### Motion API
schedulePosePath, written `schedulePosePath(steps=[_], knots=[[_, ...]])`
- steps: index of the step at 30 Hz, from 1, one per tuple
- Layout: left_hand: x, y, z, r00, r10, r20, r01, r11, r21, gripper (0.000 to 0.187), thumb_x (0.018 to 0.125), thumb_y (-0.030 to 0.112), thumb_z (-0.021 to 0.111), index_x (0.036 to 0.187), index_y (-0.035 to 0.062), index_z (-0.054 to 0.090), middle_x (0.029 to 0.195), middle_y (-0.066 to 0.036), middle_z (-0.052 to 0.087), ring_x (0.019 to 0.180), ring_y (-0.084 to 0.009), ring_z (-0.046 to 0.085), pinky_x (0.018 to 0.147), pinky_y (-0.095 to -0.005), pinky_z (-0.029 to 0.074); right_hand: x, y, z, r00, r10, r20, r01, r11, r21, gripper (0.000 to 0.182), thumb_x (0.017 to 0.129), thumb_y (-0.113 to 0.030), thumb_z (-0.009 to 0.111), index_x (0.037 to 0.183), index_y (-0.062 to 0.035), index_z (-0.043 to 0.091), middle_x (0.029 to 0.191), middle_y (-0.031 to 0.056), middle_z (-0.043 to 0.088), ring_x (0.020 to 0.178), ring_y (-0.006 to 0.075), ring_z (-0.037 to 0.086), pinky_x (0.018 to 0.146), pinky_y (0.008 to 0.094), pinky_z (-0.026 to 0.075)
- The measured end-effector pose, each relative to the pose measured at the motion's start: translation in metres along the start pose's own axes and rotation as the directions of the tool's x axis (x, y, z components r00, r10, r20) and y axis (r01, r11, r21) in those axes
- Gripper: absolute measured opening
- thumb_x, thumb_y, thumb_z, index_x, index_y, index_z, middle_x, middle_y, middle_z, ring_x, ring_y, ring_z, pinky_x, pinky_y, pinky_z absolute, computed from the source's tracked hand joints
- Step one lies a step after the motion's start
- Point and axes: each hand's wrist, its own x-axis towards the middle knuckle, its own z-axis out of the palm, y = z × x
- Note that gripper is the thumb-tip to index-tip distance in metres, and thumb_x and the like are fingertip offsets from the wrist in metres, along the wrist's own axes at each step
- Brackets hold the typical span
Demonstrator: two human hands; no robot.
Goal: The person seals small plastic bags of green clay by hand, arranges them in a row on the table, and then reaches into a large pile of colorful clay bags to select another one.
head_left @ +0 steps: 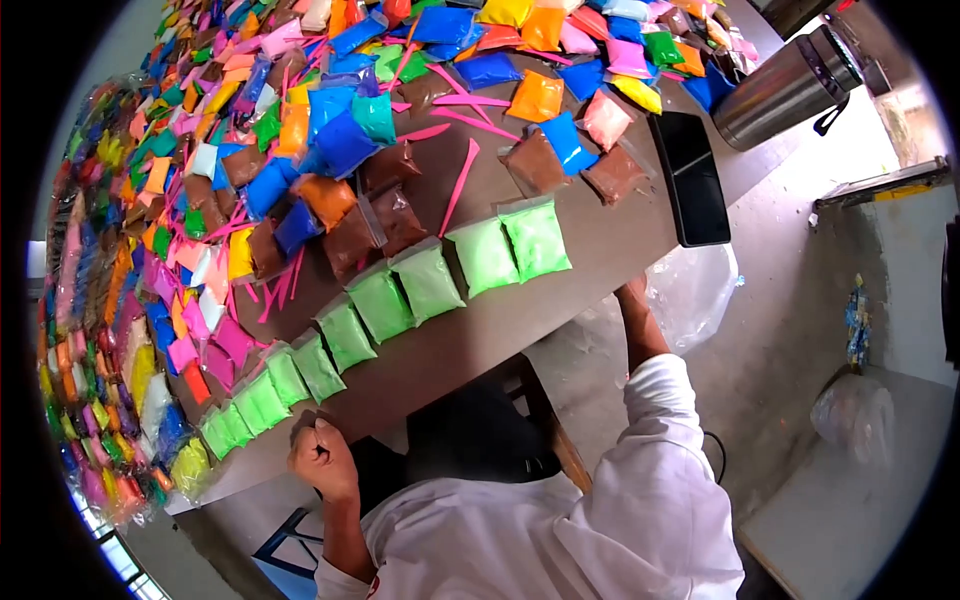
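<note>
My left hand (323,459) is closed in a loose fist at the table's front edge, with nothing visible in it. It is nearest to a row of clear packets of light green clay-like material, among them a small green packet (262,401). The row runs along the table edge up to two larger green packets (535,240) on the right. My right hand (631,290) hangs at the table's right edge beside a large clear plastic bag (692,300). Its fingers are hidden, so I cannot see whether it holds anything.
Piles of colourful packets (345,145) and pink plastic sticks (459,188) cover the far and left parts of the table (590,235). A black phone (690,180) lies at the right edge, near a steel flask (780,90). Another plastic bag (852,418) sits at the lower right.
</note>
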Motion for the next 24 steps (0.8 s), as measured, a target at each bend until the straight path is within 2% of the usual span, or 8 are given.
schedulePosePath(steps=[6, 10, 12, 16, 18, 20, 22, 24], knots=[[-0.002, -0.004, -0.007, 0.998, 0.057, 0.033, -0.059, 0.995, 0.082, 0.035, 0.083, 0.006, 0.058, 0.056, 0.0041, 0.036, 0.050, -0.011, 0.039, 0.042, -0.0259, 0.038, 0.043, -0.0384, 0.028, -0.051, -0.010, -0.079, 0.991, 0.133, -0.021, -0.133, 0.991, -0.004, 0.023, 0.080, -0.023, 0.053, 0.089, -0.0051, 0.065, 0.092, 0.0178, 0.066, 0.092, 0.0351, 0.063, 0.081, 0.0440, 0.050], [-0.003, -0.013, -0.008, 0.993, 0.113, 0.033, -0.113, 0.993, -0.016, 0.035, 0.083, 0.007, 0.058, 0.057, 0.0043, 0.035, 0.050, -0.010, 0.037, 0.042, -0.0253, 0.037, 0.042, -0.0377, 0.026, -0.079, -0.034, -0.125, 0.993, 0.082, 0.083, -0.104, 0.948, 0.301, 0.023, 0.075, -0.019, 0.062, 0.080, 0.0036, 0.062, 0.097, 0.0233, 0.066, 0.097, 0.0378, 0.062, 0.086, 0.0409, 0.049], [-0.004, -0.015, -0.009, 0.993, 0.109, 0.035, -0.107, 0.993, -0.056, 0.036, 0.083, 0.007, 0.059, 0.057, 0.0043, 0.035, 0.050, -0.009, 0.036, 0.042, -0.0250, 0.037, 0.042, -0.0375, 0.026, -0.090, -0.046, -0.134, 0.920, -0.107, -0.378, 0.165, 0.978, 0.125, 0.019, 0.075, -0.016, 0.063, 0.078, 0.0022, 0.062, 0.105, 0.0237, 0.064, 0.106, 0.0365, 0.058, 0.092, 0.0408, 0.046], [-0.002, -0.010, -0.016, 0.986, 0.164, 0.041, -0.161, 0.984, -0.072, 0.036, 0.084, 0.007, 0.059, 0.057, 0.0040, 0.034, 0.050, -0.009, 0.035, 0.042, -0.0245, 0.037, 0.042, -0.0363, 0.027, -0.106, -0.070, -0.144, 0.832, -0.147, -0.535, 0.122, 0.989, -0.082, 0.015, 0.073, -0.013, 0.066, 0.074, 0.0002, 0.058, 0.114, 0.0262, 0.060, 0.119, 0.0365, 0.050, 0.100, 0.0424, 0.040], [-0.005, -0.011, -0.018, 0.985, 0.166, 0.036, -0.162, 0.981, -0.110, 0.036, 0.083, 0.007, 0.059, 0.057, 0.0040, 0.034, 0.050, -0.009, 0.035, 0.043, -0.0247, 0.037, 0.042, -0.0361, 0.028, -0.111, -0.054, -0.133, 0.805, -0.181, -0.564, 0.138, 0.983, -0.119, 0.017, 0.074, -0.013, 0.065, 0.074, 0.0004, 0.056, 0.106, 0.0260, 0.062, 0.109, 0.0367, 0.056, 0.092, 0.0422, 0.044], [-0.001, -0.011, -0.017, 0.987, 0.158, 0.006, -0.156, 0.979, -0.134, 0.036, 0.083, 0.006, 0.059, 0.057, 0.0040, 0.035, 0.050, -0.009, 0.036, 0.043, -0.0249, 0.038, 0.042, -0.0358, 0.028, -0.110, -0.055, -0.139, 0.816, 0.092, -0.570, 0.076, 0.961, 0.264, 0.016, 0.073, -0.010, 0.064, 0.070, -0.0007, 0.051, 0.094, 0.0215, 0.064, 0.096, 0.0373, 0.059, 0.079, 0.0438, 0.047], [-0.003, -0.011, -0.020, 0.976, 0.219, -0.004, -0.216, 0.961, -0.175, 0.035, 0.082, 0.006, 0.060, 0.057, 0.0044, 0.035, 0.051, -0.009, 0.037, 0.042, -0.0257, 0.039, 0.042, -0.0358, 0.029, -0.116, -0.050, -0.135, 0.709, -0.064, -0.702, 0.158, 0.985, 0.070, 0.017, 0.075, -0.011, 0.063, 0.072, -0.0016, 0.050, 0.080, 0.0194, 0.063, 0.083, 0.0367, 0.062, 0.070, 0.0441, 0.046], [-0.005, -0.014, -0.023, 0.973, 0.231, -0.002, -0.227, 0.956, -0.185, 0.035, 0.082, 0.006, 0.060, 0.057, 0.0046, 0.035, 0.051, -0.009, 0.038, 0.043, -0.0259, 0.039, 0.042, -0.0360, 0.029, -0.112, -0.045, -0.135, 0.882, -0.014, -0.472, 0.035, 0.999, 0.035, 0.017, 0.076, -0.012, 0.062, 0.073, -0.0014, 0.049, 0.068, 0.0174, 0.059, 0.065, 0.0355, 0.060, 0.061, 0.0442, 0.046]])
